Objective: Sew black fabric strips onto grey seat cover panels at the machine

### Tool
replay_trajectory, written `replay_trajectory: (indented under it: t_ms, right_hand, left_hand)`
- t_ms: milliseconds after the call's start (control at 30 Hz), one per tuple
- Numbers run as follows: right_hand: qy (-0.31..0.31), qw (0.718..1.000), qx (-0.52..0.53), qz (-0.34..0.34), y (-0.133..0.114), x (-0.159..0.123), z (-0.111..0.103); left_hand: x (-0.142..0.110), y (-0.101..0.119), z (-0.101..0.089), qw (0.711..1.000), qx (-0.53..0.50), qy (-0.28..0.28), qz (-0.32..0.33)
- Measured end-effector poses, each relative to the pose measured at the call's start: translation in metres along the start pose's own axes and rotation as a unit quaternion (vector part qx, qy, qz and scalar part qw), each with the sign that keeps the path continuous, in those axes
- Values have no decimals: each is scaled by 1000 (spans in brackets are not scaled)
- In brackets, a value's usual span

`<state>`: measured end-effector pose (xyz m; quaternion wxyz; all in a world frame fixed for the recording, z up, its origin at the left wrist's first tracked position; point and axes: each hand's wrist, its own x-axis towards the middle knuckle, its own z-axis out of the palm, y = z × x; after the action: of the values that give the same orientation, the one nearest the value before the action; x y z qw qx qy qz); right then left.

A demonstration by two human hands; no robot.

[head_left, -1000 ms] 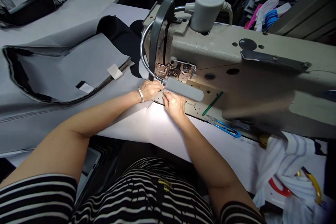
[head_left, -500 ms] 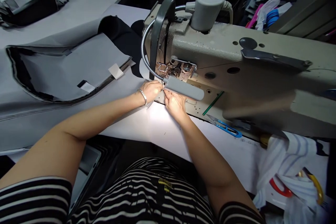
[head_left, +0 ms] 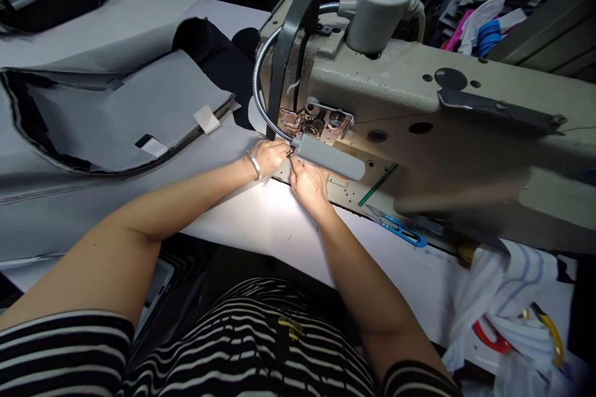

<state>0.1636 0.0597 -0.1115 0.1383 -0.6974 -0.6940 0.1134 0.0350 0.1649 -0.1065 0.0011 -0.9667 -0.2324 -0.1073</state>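
Both my hands are at the needle area of a beige industrial sewing machine (head_left: 419,105). My left hand (head_left: 270,156), with a metal bangle on the wrist, is pinched closed beside the presser foot. My right hand (head_left: 308,183) is curled closed just right of it, fingertips under the grey lamp head (head_left: 328,158). Whatever the fingers pinch is too small to name. A grey strap (head_left: 233,192) runs from under my left wrist toward the needle. The needle itself is hidden behind the lamp.
A grey fabric panel with black edging (head_left: 116,124) lies at left on the grey table. Blue thread snips (head_left: 395,226) lie on the machine bed at right. White cloth and red-handled scissors (head_left: 488,335) sit at lower right. Fabric piles fill the background.
My hands have stayed at the needle with only slight finger movement. The view has shifted a little, so the machine sits somewhat further right and lower.
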Motion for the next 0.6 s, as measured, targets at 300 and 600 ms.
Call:
replay_trajectory:
  t_ms: [300, 600]
  right_hand:
    - [-3, 1000, 0, -2, 0, -1, -2]
    - [4, 1000, 7, 11, 0, -1, 0]
  left_hand:
    - [-1, -6, 5, 999, 23, 0, 33]
    - [1, -1, 7, 1000, 18, 15, -4]
